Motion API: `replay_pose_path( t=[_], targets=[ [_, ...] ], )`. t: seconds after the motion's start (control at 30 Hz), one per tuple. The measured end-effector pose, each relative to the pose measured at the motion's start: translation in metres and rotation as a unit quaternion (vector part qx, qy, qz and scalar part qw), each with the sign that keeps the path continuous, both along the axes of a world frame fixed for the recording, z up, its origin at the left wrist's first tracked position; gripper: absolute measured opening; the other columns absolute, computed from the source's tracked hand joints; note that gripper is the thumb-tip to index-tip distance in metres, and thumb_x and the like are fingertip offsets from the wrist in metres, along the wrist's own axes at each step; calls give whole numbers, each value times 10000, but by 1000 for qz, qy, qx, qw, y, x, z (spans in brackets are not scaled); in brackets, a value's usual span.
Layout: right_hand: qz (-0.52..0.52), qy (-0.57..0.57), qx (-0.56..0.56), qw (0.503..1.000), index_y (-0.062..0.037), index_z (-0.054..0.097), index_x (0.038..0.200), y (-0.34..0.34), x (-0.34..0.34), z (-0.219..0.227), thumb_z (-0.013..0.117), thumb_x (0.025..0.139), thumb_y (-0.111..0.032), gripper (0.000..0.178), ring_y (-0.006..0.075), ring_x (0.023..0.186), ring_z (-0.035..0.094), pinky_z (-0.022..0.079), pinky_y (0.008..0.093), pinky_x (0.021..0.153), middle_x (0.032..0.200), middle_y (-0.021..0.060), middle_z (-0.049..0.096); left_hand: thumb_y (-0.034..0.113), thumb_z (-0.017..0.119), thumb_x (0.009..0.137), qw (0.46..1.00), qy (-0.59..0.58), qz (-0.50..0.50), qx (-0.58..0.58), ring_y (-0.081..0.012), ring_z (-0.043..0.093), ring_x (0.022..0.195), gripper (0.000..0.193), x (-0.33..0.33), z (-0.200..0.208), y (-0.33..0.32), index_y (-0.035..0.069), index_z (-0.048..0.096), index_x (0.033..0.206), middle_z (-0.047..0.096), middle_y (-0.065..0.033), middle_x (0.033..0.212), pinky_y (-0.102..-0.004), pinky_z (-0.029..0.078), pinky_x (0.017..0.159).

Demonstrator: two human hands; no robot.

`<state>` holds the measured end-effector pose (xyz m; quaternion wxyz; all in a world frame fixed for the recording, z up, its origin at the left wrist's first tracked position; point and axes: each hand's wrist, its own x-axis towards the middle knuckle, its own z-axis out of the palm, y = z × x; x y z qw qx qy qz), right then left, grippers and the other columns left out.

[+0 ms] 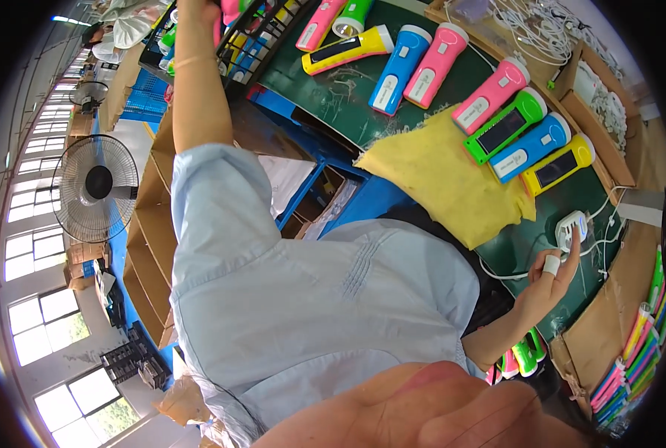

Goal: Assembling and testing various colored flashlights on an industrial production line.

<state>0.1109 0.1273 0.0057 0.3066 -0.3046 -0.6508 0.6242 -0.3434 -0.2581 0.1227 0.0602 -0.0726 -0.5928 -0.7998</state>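
Note:
My left hand (pixel 200 10) reaches to the top edge beside a black crate (pixel 267 45) holding colourful flashlights; its fingers are mostly cut off. At the right, my right hand (pixel 548 282) has its index finger stretched out onto a white power socket block (pixel 566 224), with its other fingers partly bent and nothing seen in them. White wrap (pixel 552 266) circles one of its fingers. Beyond it, a yellow flashlight (pixel 559 167), a blue flashlight (pixel 531 148), a green flashlight (pixel 506 127) and a pink flashlight (pixel 491 95) lie side by side, partly on a yellow cloth (pixel 452 179).
More flashlights, including a blue one (pixel 400 71), lie on the green tabletop (pixel 292 78). A cardboard box of white parts (pixel 600 97) and tangled white cables (pixel 531 30) line the far side. Coloured sticks (pixel 635 358) sit at right. A fan (pixel 97 183) stands left.

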Motion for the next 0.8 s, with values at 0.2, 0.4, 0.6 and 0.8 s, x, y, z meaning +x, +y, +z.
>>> replay_pose_path(
  t=[0.2,0.4,0.6,0.8],
  targets=[
    [171,-5,20,985,13,552,1165,-3,-32,1,404,900,-83,319,118,776,572,422,208,628,900,83,601,393,550,866,915,-96,-383,85,-192,590,711,370,180,-46,173,39,538,975,586,-71,787,-319,512,642],
    [267,34,-84,959,58,462,1229,-18,-72,13,554,878,-234,465,165,983,547,428,275,831,1088,143,575,300,509,911,909,-122,-392,73,-75,534,750,347,268,-71,287,69,485,1168,555,3,902,-214,453,633],
    [287,28,-67,955,71,525,1151,2,-52,2,555,882,-275,440,96,917,502,382,235,824,1003,59,584,485,328,928,916,-191,-334,118,-132,543,588,516,287,-66,312,38,580,883,605,-55,717,-242,450,516],
    [267,56,-129,953,48,548,1164,6,-49,-7,613,858,-281,454,69,783,452,366,214,704,864,6,559,433,351,936,960,-103,-243,90,-115,536,567,432,306,-75,320,76,550,795,579,-31,670,-221,418,524]
  ],
)
